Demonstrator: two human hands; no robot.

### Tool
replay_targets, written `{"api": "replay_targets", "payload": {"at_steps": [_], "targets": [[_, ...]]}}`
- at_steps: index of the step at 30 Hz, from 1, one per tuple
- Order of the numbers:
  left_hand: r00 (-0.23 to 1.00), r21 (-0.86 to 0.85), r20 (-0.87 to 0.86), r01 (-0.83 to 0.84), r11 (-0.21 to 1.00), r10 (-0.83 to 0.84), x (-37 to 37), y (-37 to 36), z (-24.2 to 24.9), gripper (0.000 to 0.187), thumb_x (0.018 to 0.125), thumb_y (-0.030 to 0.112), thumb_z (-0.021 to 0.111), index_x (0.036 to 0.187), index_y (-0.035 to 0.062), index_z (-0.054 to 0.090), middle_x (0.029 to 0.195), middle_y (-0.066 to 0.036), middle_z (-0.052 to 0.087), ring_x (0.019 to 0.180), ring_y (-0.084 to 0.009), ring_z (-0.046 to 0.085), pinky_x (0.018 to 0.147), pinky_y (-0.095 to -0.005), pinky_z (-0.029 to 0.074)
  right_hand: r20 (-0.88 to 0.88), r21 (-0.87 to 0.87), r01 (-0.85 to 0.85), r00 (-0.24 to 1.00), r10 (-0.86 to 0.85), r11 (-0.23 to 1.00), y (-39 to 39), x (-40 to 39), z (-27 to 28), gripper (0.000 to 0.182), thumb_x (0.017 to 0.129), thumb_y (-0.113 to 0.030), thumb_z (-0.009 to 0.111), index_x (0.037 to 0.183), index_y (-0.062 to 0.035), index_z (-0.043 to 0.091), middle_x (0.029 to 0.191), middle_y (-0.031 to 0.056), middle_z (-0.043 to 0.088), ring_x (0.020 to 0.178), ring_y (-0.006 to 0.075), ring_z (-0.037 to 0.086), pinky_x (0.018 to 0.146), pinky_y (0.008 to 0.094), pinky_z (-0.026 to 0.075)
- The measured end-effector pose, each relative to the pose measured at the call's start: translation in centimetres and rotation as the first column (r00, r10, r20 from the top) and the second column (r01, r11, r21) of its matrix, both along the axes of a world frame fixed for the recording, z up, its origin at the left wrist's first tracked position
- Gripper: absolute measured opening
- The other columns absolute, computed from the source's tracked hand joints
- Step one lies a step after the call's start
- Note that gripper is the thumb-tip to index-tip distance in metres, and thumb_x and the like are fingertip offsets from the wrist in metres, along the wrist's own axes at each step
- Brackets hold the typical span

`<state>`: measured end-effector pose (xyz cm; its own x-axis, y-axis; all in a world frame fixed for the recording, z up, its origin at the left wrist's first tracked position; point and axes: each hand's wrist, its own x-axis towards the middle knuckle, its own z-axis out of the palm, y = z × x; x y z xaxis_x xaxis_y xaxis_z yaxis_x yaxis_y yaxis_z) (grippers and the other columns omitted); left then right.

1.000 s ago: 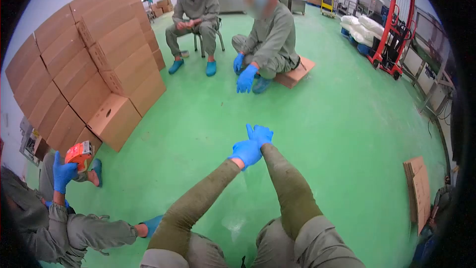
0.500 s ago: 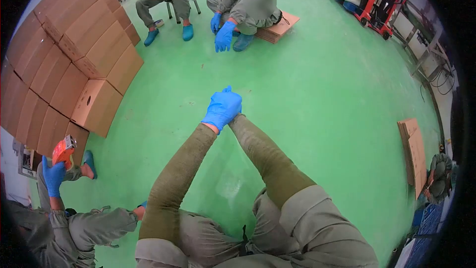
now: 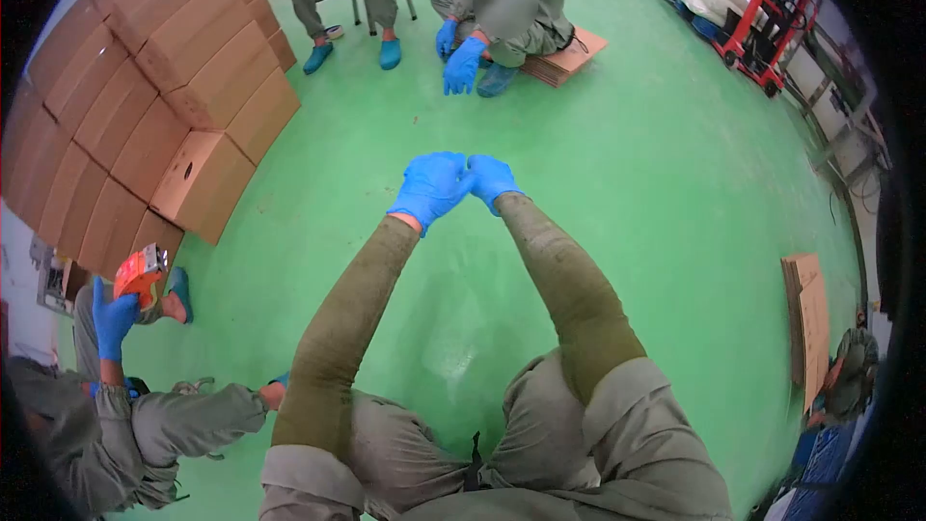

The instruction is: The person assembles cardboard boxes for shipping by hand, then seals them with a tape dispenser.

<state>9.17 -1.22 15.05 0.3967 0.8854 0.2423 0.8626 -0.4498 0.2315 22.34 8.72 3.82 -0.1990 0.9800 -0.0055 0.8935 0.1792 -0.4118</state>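
My left hand (image 3: 431, 188), in a blue glove, is held out over the green floor with its fingers curled inward. My right hand (image 3: 492, 180), gloved in blue too, meets it at the fingertips, its fingers bent toward the left hand. Both look closed; whatever may be between them is hidden behind the gloves. Olive sleeves (image 3: 555, 270) cover both my forearms. Below them are my grey trouser legs (image 3: 405, 439).
Stacked cardboard boxes (image 3: 207, 48) stand at left. A co-worker's gloved hand (image 3: 114, 318) holds an orange tape dispenser (image 3: 141, 272). Two people sit at the back, one beside flat cardboard (image 3: 564, 56). More flattened cardboard (image 3: 808, 323) and a red pallet jack (image 3: 752, 24) are at right.
My right hand, mostly hidden behind the left before, has moved right and now shows beside it. My forearms have spread apart. The view has shifted slightly.
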Motion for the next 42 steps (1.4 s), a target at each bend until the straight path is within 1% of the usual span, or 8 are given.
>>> {"api": "replay_targets", "payload": {"at_steps": [5, 10, 21, 25, 28, 31, 34, 42], "targets": [[0.92, -0.266, -0.323, -0.314, 0.912, 0.222, -8.2, 2.2, -8.6, 0.043, 0.085, 0.047, 0.058, 0.101, 0.0071, 0.064, 0.096, -0.016, 0.068, 0.089, -0.0343, 0.065, 0.077, -0.048, 0.05, -0.261, 0.026, -0.271, 0.927, 0.268, 0.962, -3.6, -4.3, 8.7, 0.031, 0.08, -0.034, 0.065, 0.093, -0.0064, 0.071, 0.093, 0.0155, 0.071, 0.087, 0.0304, 0.068, 0.077, 0.0406, 0.052], [0.966, -0.132, -0.176, -0.213, 0.968, 0.188, -12.1, 3.1, -16.7, 0.049, 0.083, 0.05, 0.058, 0.108, 0.0075, 0.063, 0.103, -0.017, 0.067, 0.098, -0.0331, 0.064, 0.082, -0.05, 0.049, -0.402, -0.056, -0.681, 0.685, 0.607, 0.731, -9.6, -8.9, 11.7, 0.031, 0.078, -0.033, 0.07, 0.093, -0.0052, 0.072, 0.09, 0.0147, 0.071, 0.081, 0.0278, 0.068, 0.074, 0.0387, 0.053], [0.901, -0.181, -0.272, -0.394, 0.901, 0.339, -10.5, 1.8, -12.2, 0.053, 0.082, 0.052, 0.058, 0.111, 0.0073, 0.063, 0.108, -0.018, 0.067, 0.102, -0.0339, 0.063, 0.086, -0.053, 0.046, -0.368, 0.111, -0.569, 0.738, 0.566, 0.814, -12.8, -12.1, 9.4, 0.021, 0.085, -0.022, 0.057, 0.083, -0.0013, 0.062, 0.091, 0.0195, 0.063, 0.084, 0.0371, 0.06, 0.076, 0.0453, 0.047], [0.868, -0.134, -0.229, -0.475, 0.87, 0.439, -11.5, 1.0, -10.8, 0.055, 0.082, 0.053, 0.058, 0.112, 0.0073, 0.063, 0.109, -0.018, 0.066, 0.104, -0.0342, 0.063, 0.087, -0.0541, 0.044, -0.159, 0.375, -0.602, 0.707, 0.689, 0.705, -16.6, -12.5, 10.5, 0.02, 0.086, -0.017, 0.053, 0.097, -0.0018, 0.057, 0.108, 0.0217, 0.056, 0.094, 0.0421, 0.053, 0.08, 0.0489, 0.044], [0.835, -0.111, -0.197, -0.539, 0.835, 0.513, -12.0, 0.9, -9.7, 0.056, 0.081, 0.054, 0.058, 0.113, 0.0072, 0.063, 0.11, -0.018, 0.066, 0.105, -0.0344, 0.063, 0.088, -0.0549, 0.044, -0.198, 0.589, -0.518, 0.651, 0.733, 0.62, -16.8, -12.8, 10.0, 0.019, 0.087, -0.014, 0.051, 0.102, -0.0018, 0.05, 0.111, 0.0224, 0.05, 0.096, 0.0437, 0.05, 0.08, 0.0509, 0.043], [0.8, -0.123, -0.167, -0.596, 0.793, 0.576, -12.5, 1.2, -8.4, 0.058, 0.081, 0.054, 0.058, 0.113, 0.0072, 0.063, 0.112, -0.018, 0.066, 0.106, -0.0346, 0.063, 0.089, -0.0557, 0.043, -0.017, 0.777, -0.417, 0.734, 0.679, 0.471, -15.5, -12.8, 9.6, 0.023, 0.086, -0.009, 0.052, 0.107, -0.0009, 0.048, 0.1, 0.0215, 0.051, 0.087, 0.0393, 0.053, 0.074, 0.048, 0.045], [0.751, -0.201, -0.135, -0.659, 0.724, 0.646, -13.0, 2.0, -7.0, 0.059, 0.081, 0.055, 0.058, 0.114, 0.0071, 0.063, 0.113, -0.018, 0.066, 0.107, -0.0348, 0.062, 0.09, -0.0566, 0.042, 0.184, 0.718, -0.554, 0.736, 0.652, 0.422, -13.5, -11.5, 9.7, 0.024, 0.084, -0.007, 0.053, 0.107, -0.0005, 0.049, 0.093, 0.0197, 0.053, 0.076, 0.033, 0.056, 0.066, 0.0435, 0.047], [0.668, -0.301, -0.1, -0.727, 0.618, 0.737, -13.0, 3.1, -4.0, 0.063, 0.081, 0.059, 0.055, 0.114, 0.0062, 0.064, 0.114, -0.019, 0.066, 0.108, -0.0364, 0.062, 0.095, -0.0614, 0.035, -0.021, 0.562, -0.36, 0.893, 0.449, 0.744, -12.7, -12.7, 7.8, 0.017, 0.085, -0.013, 0.057, 0.099, -0.0046, 0.054, 0.075, 0.0144, 0.059, 0.066, 0.031, 0.06, 0.059, 0.0426, 0.049]]}}
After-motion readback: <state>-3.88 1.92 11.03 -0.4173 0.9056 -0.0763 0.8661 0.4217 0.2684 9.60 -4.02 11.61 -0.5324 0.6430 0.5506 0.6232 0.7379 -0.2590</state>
